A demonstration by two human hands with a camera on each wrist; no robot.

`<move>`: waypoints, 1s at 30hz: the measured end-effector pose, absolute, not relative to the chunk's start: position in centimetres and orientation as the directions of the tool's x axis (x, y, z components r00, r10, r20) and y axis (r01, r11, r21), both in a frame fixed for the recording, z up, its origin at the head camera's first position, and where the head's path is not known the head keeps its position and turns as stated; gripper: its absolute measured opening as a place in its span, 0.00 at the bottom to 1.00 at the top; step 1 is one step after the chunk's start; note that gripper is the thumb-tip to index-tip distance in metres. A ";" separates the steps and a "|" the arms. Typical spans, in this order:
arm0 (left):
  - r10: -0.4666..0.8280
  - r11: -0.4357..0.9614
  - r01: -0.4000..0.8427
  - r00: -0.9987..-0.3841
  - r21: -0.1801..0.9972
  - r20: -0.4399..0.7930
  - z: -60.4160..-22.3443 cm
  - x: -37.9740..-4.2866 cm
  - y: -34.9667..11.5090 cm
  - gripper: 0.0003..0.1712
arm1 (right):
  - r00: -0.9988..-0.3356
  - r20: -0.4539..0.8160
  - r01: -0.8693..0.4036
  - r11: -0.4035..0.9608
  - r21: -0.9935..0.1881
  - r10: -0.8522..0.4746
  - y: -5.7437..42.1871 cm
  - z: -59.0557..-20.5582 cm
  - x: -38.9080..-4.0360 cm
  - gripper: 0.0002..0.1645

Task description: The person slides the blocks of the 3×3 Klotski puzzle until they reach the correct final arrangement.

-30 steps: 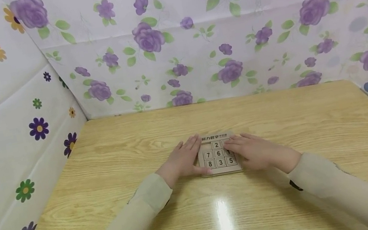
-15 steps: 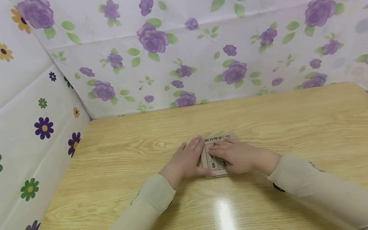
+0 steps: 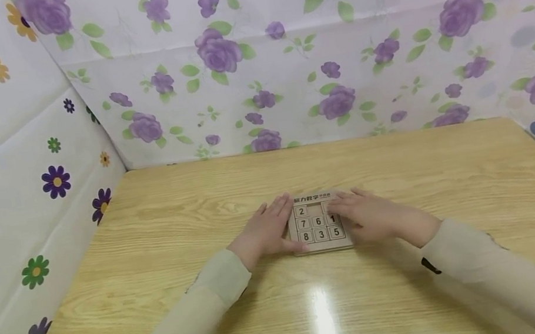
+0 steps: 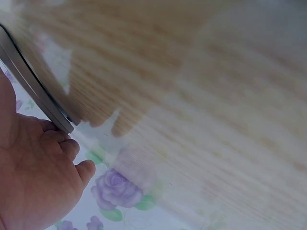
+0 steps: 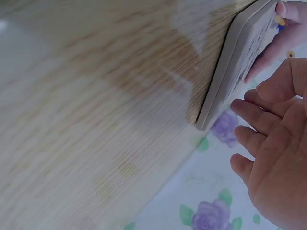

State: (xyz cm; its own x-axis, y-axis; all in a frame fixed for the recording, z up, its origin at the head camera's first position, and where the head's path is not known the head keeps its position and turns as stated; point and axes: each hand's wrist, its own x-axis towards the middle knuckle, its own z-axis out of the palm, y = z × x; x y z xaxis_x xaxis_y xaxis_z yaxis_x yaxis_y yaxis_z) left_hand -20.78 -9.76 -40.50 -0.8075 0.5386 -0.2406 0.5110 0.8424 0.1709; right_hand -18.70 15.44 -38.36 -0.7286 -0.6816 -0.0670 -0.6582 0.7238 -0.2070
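Note:
A sliding number puzzle [image 3: 322, 244] lies flat on the wooden table in the head view. Its 2 tile [image 3: 301, 212] sits at the top left, with the vacant slot right beside it in the top middle. Rows 7 6 1 and 8 3 5 run below. My left hand [image 3: 266, 231] holds the puzzle's left side, thumb at the near left corner and fingers along the far left edge. The fingers of my right hand [image 3: 375, 215] lie extended over the top right tile, covering its number. In the right wrist view, that hand's fingers are loosely bent at the puzzle's side.
The wooden table [image 3: 188, 205] extends around the puzzle on all sides. A flowered cloth [image 3: 277, 69] hangs behind its far edge, with patterned cloths at left and right. A bright reflection shows on the near tabletop.
The 2 tile has slid left from the top middle to the top left, so the vacant slot moved right. My right hand swept left across the puzzle, then back right; my left hand stayed put.

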 end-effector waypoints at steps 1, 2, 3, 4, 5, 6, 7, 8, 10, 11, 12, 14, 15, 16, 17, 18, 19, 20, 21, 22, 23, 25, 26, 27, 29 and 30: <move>0.538 0.843 0.510 -0.807 0.169 -0.245 -40.5 -20.8 -9.8 0.68 | -0.729 -0.069 -0.658 0.725 -0.203 -0.681 15.6 -38.3 -18.6 0.35; 0.538 0.843 0.510 -0.807 0.171 -0.244 -40.5 -20.8 -9.8 0.68 | -0.729 -0.069 -0.659 0.725 -0.201 -0.681 15.8 -38.3 -18.5 0.35; 0.538 0.843 0.511 -0.807 0.169 -0.245 -40.5 -20.8 -9.9 0.68 | -0.729 -0.069 -0.659 0.725 -0.202 -0.681 15.9 -38.2 -18.5 0.34; 0.537 0.843 0.510 -0.807 0.170 -0.245 -40.5 -20.8 -9.9 0.68 | -0.729 -0.068 -0.659 0.725 -0.202 -0.681 16.0 -38.2 -18.4 0.34; 0.536 0.844 0.510 -0.807 0.167 -0.246 -40.5 -20.8 -9.9 0.68 | -0.729 -0.067 -0.659 0.725 -0.202 -0.681 16.0 -38.2 -18.4 0.34; 0.536 0.844 0.510 -0.808 0.164 -0.247 -40.4 -20.8 -9.9 0.68 | -0.729 -0.067 -0.659 0.725 -0.201 -0.681 16.1 -38.2 -18.4 0.34; 0.535 0.845 0.510 -0.808 0.162 -0.248 -40.4 -20.8 -9.9 0.68 | -0.729 -0.067 -0.659 0.725 -0.198 -0.681 16.1 -38.2 -18.4 0.34; 0.536 0.844 0.511 -0.808 0.161 -0.246 -40.3 -20.8 -9.9 0.68 | -0.729 -0.068 -0.660 0.725 -0.197 -0.681 16.1 -38.2 -18.4 0.34; 0.536 0.844 0.512 -0.807 0.158 -0.248 -40.2 -20.7 -9.8 0.67 | -0.727 -0.069 -0.662 0.724 -0.192 -0.683 16.1 -38.2 -18.4 0.34; 0.537 0.843 0.513 -0.807 0.159 -0.247 -40.2 -20.7 -9.8 0.67 | -0.725 -0.068 -0.665 0.722 -0.190 -0.685 16.2 -38.2 -18.3 0.34; 0.538 0.843 0.514 -0.806 0.160 -0.247 -40.1 -20.7 -9.8 0.67 | -0.723 -0.066 -0.668 0.720 -0.190 -0.688 16.2 -38.2 -18.3 0.34; 0.538 0.843 0.513 -0.806 0.162 -0.248 -40.1 -20.7 -9.8 0.67 | -0.718 -0.065 -0.673 0.715 -0.190 -0.693 16.1 -38.2 -18.2 0.34; 0.537 0.843 0.512 -0.806 0.163 -0.249 -40.1 -20.7 -9.8 0.67 | -0.715 -0.065 -0.676 0.712 -0.190 -0.696 16.1 -38.2 -18.1 0.34; 0.536 0.844 0.510 -0.806 0.164 -0.250 -40.1 -20.7 -9.8 0.67 | -0.712 -0.064 -0.679 0.709 -0.191 -0.699 16.1 -38.2 -18.0 0.35; 0.535 0.845 0.510 -0.806 0.164 -0.252 -40.1 -20.7 -9.8 0.67 | -0.712 -0.067 -0.679 0.709 -0.190 -0.699 16.0 -38.1 -17.8 0.35; 0.534 0.845 0.509 -0.806 0.162 -0.254 -40.1 -20.7 -9.7 0.67 | -0.710 -0.068 -0.680 0.708 -0.191 -0.700 16.0 -38.1 -17.7 0.35; 0.534 0.845 0.509 -0.806 0.160 -0.255 -40.1 -20.7 -9.7 0.67 | -0.709 -0.072 -0.680 0.708 -0.193 -0.701 15.9 -38.1 -17.6 0.35; 0.534 0.845 0.510 -0.806 0.159 -0.254 -40.1 -20.7 -9.7 0.67 | -0.708 -0.074 -0.681 0.707 -0.190 -0.702 15.8 -38.1 -17.4 0.35; 0.535 0.845 0.511 -0.806 0.158 -0.254 -40.1 -20.7 -9.7 0.67 | -0.706 -0.074 -0.684 0.705 -0.189 -0.704 15.8 -38.1 -17.2 0.35; 0.535 0.845 0.512 -0.806 0.156 -0.254 -40.1 -20.7 -9.7 0.67 | -0.701 -0.070 -0.690 0.700 -0.184 -0.710 15.7 -38.0 -17.0 0.35; 0.535 0.845 0.513 -0.805 0.154 -0.256 -40.1 -20.7 -9.7 0.67 | -0.696 -0.068 -0.696 0.695 -0.181 -0.715 15.6 -38.0 -16.8 0.35; 0.536 0.844 0.513 -0.804 0.154 -0.257 -40.1 -20.7 -9.7 0.67 | -0.682 -0.068 -0.709 0.681 -0.185 -0.729 15.5 -37.9 -16.3 0.35; 0.537 0.844 0.514 -0.804 0.154 -0.257 -40.0 -20.7 -9.7 0.67 | -0.675 -0.067 -0.716 0.674 -0.182 -0.735 15.5 -37.9 -16.1 0.35; 0.536 0.844 0.514 -0.803 0.153 -0.259 -40.0 -20.7 -9.7 0.67 | -0.667 -0.066 -0.723 0.667 -0.181 -0.742 15.4 -37.8 -15.9 0.35; 0.537 0.843 0.515 -0.802 0.152 -0.261 -40.0 -20.7 -9.7 0.67 | -0.663 -0.064 -0.727 0.662 -0.185 -0.746 15.4 -37.8 -15.8 0.35; 0.537 0.843 0.516 -0.803 0.152 -0.259 -40.0 -20.6 -9.7 0.67 | -0.666 -0.061 -0.724 0.664 -0.188 -0.743 15.4 -37.8 -15.8 0.35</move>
State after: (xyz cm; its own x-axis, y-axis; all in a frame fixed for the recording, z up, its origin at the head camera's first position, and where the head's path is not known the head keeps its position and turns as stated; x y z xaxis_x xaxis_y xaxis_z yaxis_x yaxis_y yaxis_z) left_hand -20.65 -9.67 -40.01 -0.8026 0.5374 -0.2588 0.5155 0.8433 0.1521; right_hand -15.80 15.38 -37.84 -0.6660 -0.7434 -0.0614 -0.7238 0.6640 -0.1875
